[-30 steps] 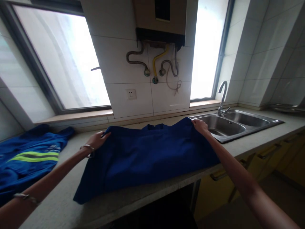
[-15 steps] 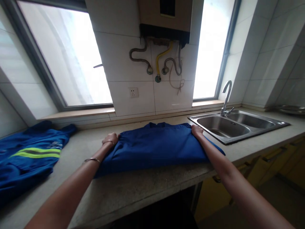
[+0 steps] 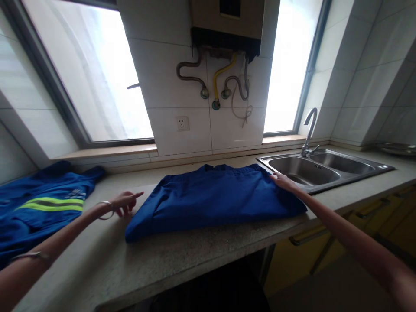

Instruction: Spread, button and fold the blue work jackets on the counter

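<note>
A plain blue work jacket (image 3: 211, 197) lies folded into a wide, low shape on the countertop, its collar at the middle of the far edge. Left of it, my left hand (image 3: 125, 203) hovers just off the cloth, index finger stretched out and the others loosely bent, holding nothing. At the jacket's upper right edge, my right hand (image 3: 283, 182) rests with fingers extended against the fabric; its far fingers are partly hidden. A second blue garment (image 3: 55, 190) with a yellow-green reflective stripe lies at the far left, apart from my left hand.
The stone countertop (image 3: 182, 255) runs under the window wall, with its front edge near me. A double steel sink (image 3: 316, 187) with a tap (image 3: 310, 130) borders the jacket's right side. A water heater (image 3: 227, 26) with pipes hangs above. Yellow cabinets (image 3: 292, 273) stand below.
My left hand has let go of the jacket's left edge and moved left and slightly down. My right hand has loosened its fist and shifted a little right along the edge.
</note>
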Demonstrator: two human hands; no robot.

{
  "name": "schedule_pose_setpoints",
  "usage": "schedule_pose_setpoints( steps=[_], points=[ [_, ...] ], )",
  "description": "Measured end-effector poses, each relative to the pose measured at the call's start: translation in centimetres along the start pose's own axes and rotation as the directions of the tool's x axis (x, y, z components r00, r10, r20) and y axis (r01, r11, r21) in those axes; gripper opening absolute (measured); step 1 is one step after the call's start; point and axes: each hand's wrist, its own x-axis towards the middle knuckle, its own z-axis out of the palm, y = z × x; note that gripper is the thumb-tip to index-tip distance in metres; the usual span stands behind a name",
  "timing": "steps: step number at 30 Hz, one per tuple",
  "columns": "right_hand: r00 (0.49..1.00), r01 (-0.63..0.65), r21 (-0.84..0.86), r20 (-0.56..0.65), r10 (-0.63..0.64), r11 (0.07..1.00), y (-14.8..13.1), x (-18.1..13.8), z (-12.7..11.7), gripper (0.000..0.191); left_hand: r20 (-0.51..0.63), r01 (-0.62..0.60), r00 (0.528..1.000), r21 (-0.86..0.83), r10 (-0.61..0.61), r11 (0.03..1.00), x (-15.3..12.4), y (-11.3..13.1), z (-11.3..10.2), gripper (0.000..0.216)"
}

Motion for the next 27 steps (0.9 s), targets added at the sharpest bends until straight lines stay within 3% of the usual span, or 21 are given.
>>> schedule_pose_setpoints(
  steps=[3, 5, 10, 13, 16, 20, 23, 27],
  points=[
    [0.997, 0.003, -0.006, -0.074, -0.003, 1.0, 4.0, -4.9, -0.4, 0.056, 0.202, 0.006, 0.979, 0.043, -0.014, 0.999, -4.1, -3.5, -0.2, 0.071],
    [0.995, -0.01, -0.01, -0.101, 0.009, 1.0, 5.8, -8.0, -0.6, 0.051, 0.299, -0.007, 0.954, 0.071, -0.014, 0.997, -7.0, -4.4, 0.8, 0.067],
    [0.986, -0.028, -0.007, -0.166, 0.027, 1.0, 7.0, -12.6, -0.7, 0.044, 0.303, -0.161, 0.945, 0.114, 0.12, 0.98, -11.9, -3.0, 4.7, 0.049],
    [0.981, 0.05, 0.016, -0.188, -0.046, 0.999, 6.8, -13.7, -0.3, 0.044, 0.233, -0.201, 0.958, 0.133, 0.166, 0.971, -12.3, -2.5, 5.5, 0.044],
    [0.97, 0.081, -0.02, -0.228, -0.083, 0.997, 6.5, -14.5, 0.2, 0.049, 0.018, -0.213, 0.977, 0.078, 0.213, 0.974, -11.5, -3.0, 5.2, 0.04],
    [0.962, 0.059, -0.137, -0.256, -0.093, 0.989, 5.9, -14.8, 0.7, 0.05, -0.238, -0.394, 0.902, -0.113, 0.36, 0.912, -10.1, -4.2, 4.8, 0.034],
    [0.955, 0.074, -0.111, -0.28, -0.103, 0.991, 5.7, -14.5, 0.7, 0.049, -0.277, -0.375, 0.907, -0.191, 0.317, 0.907, -10.0, -4.4, 4.3, 0.042],
    [0.943, 0.1, -0.101, -0.309, -0.126, 0.99, 5.8, -14.3, 0.6, 0.049, -0.254, -0.416, 0.886, -0.064, 0.388, 0.907, -12.2, -3.1, 3.9, 0.049]
  ],
)
